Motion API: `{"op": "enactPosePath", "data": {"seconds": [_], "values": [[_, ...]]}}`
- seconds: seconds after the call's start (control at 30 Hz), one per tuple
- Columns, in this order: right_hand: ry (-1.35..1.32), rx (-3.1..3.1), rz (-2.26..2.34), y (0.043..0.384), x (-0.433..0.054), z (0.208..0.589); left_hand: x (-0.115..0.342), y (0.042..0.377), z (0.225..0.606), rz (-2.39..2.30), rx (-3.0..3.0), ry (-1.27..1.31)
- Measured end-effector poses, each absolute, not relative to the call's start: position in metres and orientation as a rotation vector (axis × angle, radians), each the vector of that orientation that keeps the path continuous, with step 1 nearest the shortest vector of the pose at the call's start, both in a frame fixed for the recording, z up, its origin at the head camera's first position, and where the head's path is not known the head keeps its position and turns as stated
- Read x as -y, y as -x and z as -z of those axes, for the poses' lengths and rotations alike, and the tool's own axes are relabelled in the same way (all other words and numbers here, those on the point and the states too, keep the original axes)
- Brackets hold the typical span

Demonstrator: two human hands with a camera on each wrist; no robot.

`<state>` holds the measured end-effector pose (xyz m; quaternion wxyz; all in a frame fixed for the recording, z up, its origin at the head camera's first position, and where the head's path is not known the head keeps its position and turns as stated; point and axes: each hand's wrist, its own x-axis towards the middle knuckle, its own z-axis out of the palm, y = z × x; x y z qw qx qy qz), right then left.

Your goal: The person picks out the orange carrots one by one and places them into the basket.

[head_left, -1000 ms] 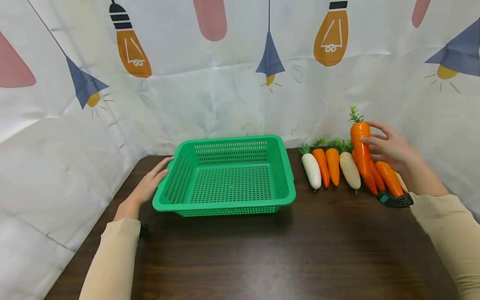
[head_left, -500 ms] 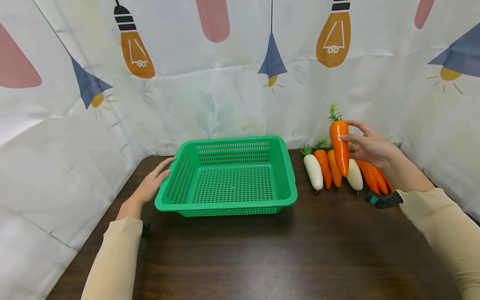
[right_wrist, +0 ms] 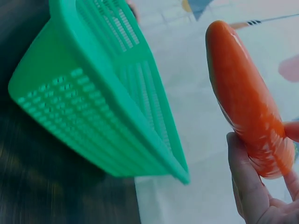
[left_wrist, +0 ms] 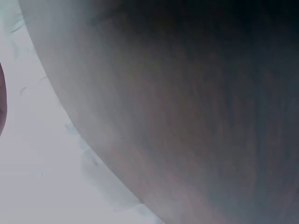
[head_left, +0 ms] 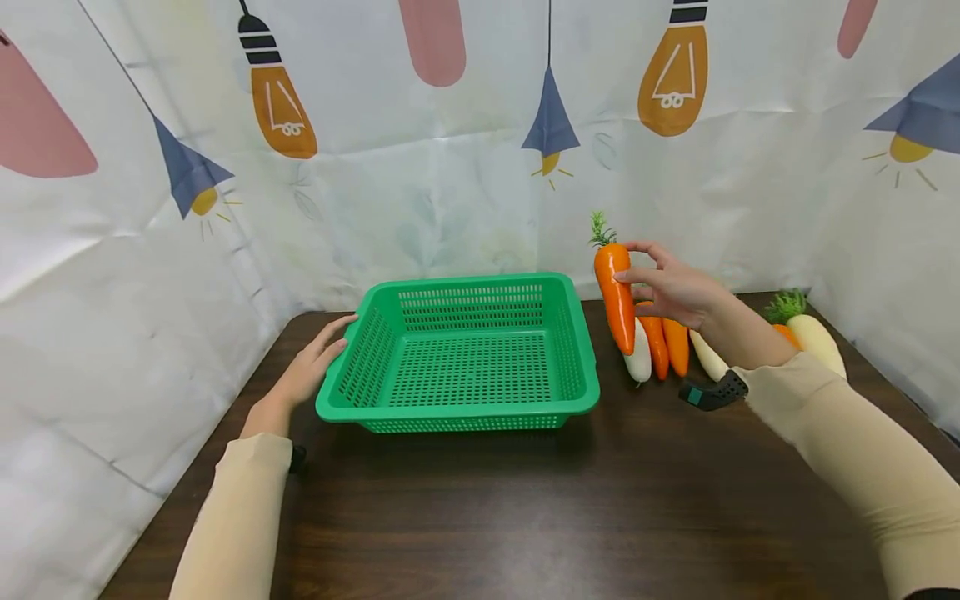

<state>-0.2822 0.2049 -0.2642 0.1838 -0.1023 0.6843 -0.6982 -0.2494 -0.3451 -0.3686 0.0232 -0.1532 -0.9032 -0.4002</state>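
Note:
In the head view my right hand (head_left: pixel 678 287) pinches an orange carrot (head_left: pixel 617 296) with a green leafy top, held upright just right of the green basket (head_left: pixel 457 412). The right wrist view shows the same carrot (right_wrist: pixel 247 93) between thumb and fingers, beside the basket's slatted wall (right_wrist: pixel 88 116). My left hand (head_left: pixel 307 367) rests at the basket's left rim, fingers extended along it. No vegetables lie in the basket. Behind the held carrot, a white radish (head_left: pixel 638 358) is partly hidden.
Two carrots (head_left: pixel 677 346) and a pale radish (head_left: pixel 707 354) lie right of the white one. Another pale radish (head_left: pixel 819 342) and a carrot (head_left: pixel 787 333) show beyond the right forearm. A printed curtain (head_left: pixel 465 192) hangs behind the dark wooden table (head_left: pixel 480 517).
My right hand has carried the carrot left from the vegetable row toward the basket. The left hand stays at the basket's rim. The whole head view has shifted slightly.

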Motion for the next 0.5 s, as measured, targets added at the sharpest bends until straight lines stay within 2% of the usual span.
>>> {"op": "enactPosePath", "data": {"seconds": [0.5], "values": [[0.335, -1.902, 1.94, 0.295, -0.155, 0.268, 0.344, 0.249, 0.37, 1.217, 2.779, 0.492]]}}
